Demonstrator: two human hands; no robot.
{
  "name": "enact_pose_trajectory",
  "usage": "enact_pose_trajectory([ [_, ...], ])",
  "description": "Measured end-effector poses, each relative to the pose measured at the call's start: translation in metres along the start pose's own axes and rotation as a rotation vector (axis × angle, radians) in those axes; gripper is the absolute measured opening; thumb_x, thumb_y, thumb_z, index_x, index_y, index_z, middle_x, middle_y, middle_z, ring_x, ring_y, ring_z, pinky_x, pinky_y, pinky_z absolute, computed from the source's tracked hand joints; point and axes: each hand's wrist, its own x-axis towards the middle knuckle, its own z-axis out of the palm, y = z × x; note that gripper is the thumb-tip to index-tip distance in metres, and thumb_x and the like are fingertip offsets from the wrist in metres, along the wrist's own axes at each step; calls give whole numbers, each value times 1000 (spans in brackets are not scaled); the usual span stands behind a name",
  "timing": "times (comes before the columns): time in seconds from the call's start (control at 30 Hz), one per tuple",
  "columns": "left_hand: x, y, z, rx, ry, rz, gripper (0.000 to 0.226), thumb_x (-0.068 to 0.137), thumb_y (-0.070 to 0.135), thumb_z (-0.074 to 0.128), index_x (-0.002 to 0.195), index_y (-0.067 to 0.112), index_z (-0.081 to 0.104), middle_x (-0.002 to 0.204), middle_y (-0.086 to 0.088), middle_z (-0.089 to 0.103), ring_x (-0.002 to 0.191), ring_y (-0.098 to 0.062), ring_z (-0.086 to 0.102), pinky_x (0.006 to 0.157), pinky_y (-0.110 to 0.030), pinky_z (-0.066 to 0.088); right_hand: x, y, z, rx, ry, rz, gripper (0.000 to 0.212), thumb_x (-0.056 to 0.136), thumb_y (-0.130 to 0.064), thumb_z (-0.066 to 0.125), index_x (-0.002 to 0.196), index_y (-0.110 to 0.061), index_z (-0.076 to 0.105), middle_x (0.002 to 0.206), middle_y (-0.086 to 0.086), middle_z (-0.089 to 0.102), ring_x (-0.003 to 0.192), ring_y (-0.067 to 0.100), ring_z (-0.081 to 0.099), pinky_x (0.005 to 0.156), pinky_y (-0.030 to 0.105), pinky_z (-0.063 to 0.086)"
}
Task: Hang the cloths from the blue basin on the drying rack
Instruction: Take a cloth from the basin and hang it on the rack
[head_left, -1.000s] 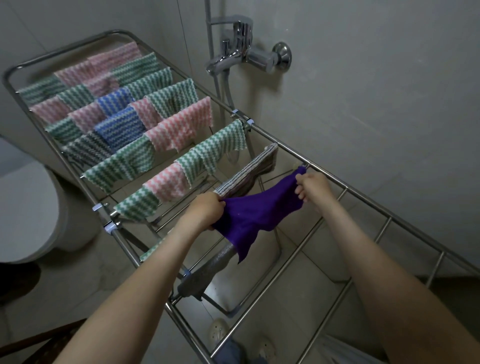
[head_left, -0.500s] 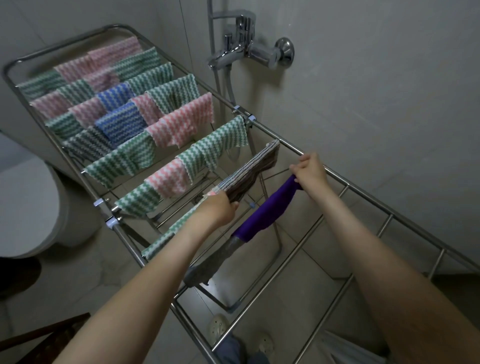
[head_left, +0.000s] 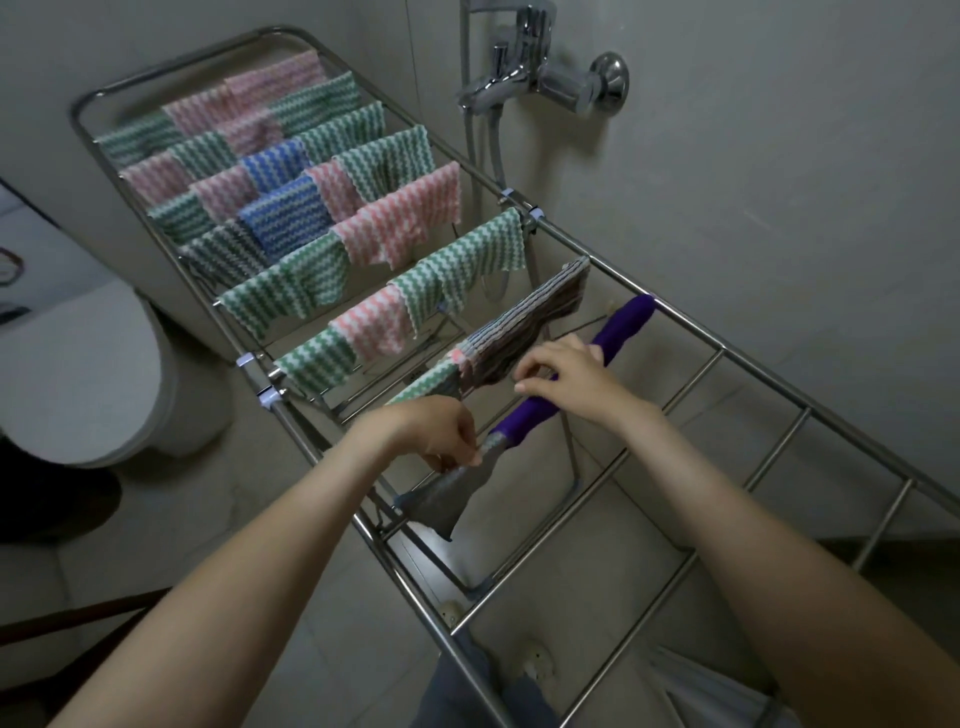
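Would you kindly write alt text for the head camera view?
Two bare hands, left and right, smooth a purple cloth over a drying rack rail beside a grey cloth. Striped cloths fill the far rails.

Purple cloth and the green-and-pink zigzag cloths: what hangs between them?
In the head view, a grey-brown striped cloth hangs between the purple cloth and the zigzag cloths.

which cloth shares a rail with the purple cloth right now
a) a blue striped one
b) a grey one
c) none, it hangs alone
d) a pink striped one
b: the purple cloth lies along the same rail as the grey cloth, which the left hand pinches at its upper end.
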Motion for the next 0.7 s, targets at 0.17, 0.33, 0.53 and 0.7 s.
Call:
enact_pose_trajectory([
  [0.17, -14, -2, 4, 117, 145, 58, 5, 88, 18, 62, 84, 15, 64, 83, -4, 66, 70, -15, 62, 71, -28, 51, -11, -12, 14, -47, -131, -83, 9, 84, -34, 67, 85, -26, 66, 99, -5, 63, 106, 12, 37, 80, 28, 15],
  [0.33, -30, -8, 5, 353, 277, -25, 12, 88, 19, 59, 93, 11, 65, 95, -7, 65, 89, -22, 59, 67, -24, 36, -15, -15, 20, -66, -127, -89, 9, 86, -31, 64, 79, -28, 60, 95, -5, 63, 101, 9, 36, 75, 26, 12],
  [0.53, -32, -14, 19, 229, 401, -104, 39, 93, 40, 55, 100, 2, 62, 99, -13, 66, 91, -28, 64, 70, -31, 46, -21, -7, 16, -71, -49, -74, 6, 89, -28, 61, 92, -25, 65, 96, -13, 57, 108, 11, 37, 77, 23, 11],
  [0.7, -39, -7, 30, 255, 302, -41, 32, 88, 34, 62, 90, 3, 69, 91, -12, 71, 77, -23, 64, 62, -28, 45, -19, 4, 19, -104, 172, 57, 17, 92, -21, 56, 108, -17, 61, 119, 1, 53, 120, 23, 37, 96, 36, 24],
])
